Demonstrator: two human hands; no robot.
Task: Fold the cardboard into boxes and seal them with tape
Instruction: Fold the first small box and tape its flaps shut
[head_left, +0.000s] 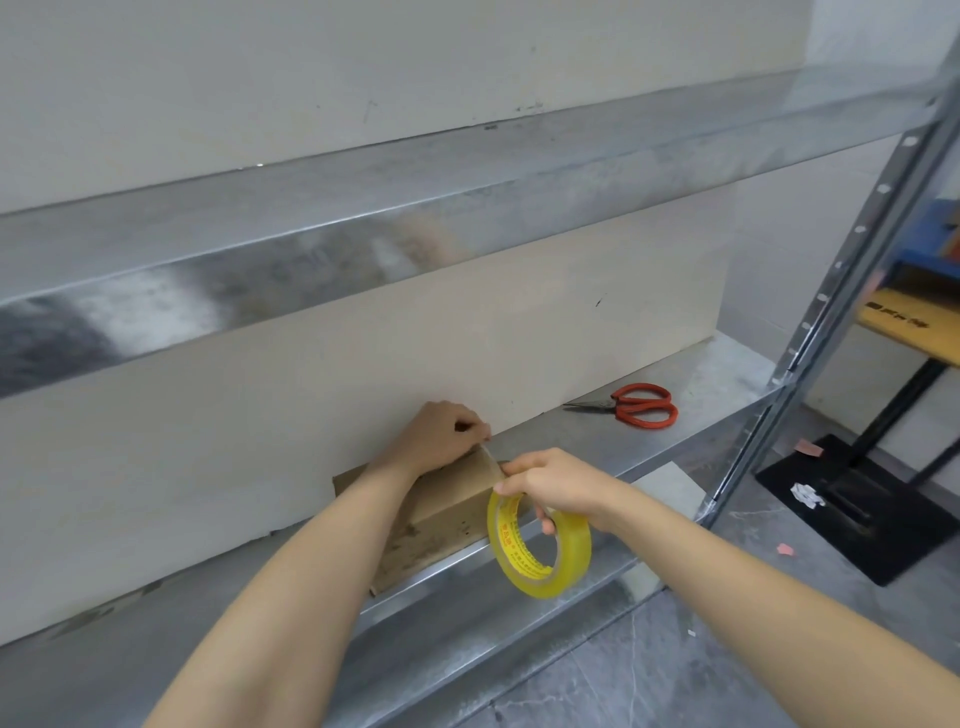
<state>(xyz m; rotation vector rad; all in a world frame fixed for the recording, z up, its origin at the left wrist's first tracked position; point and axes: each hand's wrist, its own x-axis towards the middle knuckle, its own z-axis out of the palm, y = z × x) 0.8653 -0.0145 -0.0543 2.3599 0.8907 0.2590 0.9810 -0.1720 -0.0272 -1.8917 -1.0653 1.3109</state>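
Note:
A small brown cardboard box (441, 525) lies on the metal shelf (691, 395), close to its front edge. My left hand (436, 436) rests over the box's far end and pinches the loose end of clear tape between thumb and fingers. My right hand (550, 486) grips a yellow-cored roll of clear tape (537, 545), fingers hooked through its hole, just right of the box. A short strip of tape runs from the roll up to my left fingers across the box's top.
Red-handled scissors (636, 406) lie on the shelf to the right. An upper metal shelf (363, 208) hangs overhead. The rack's perforated upright (831, 291) stands at right. Beyond it, a black mat (862, 509) on the grey floor and a yellow board (914, 322).

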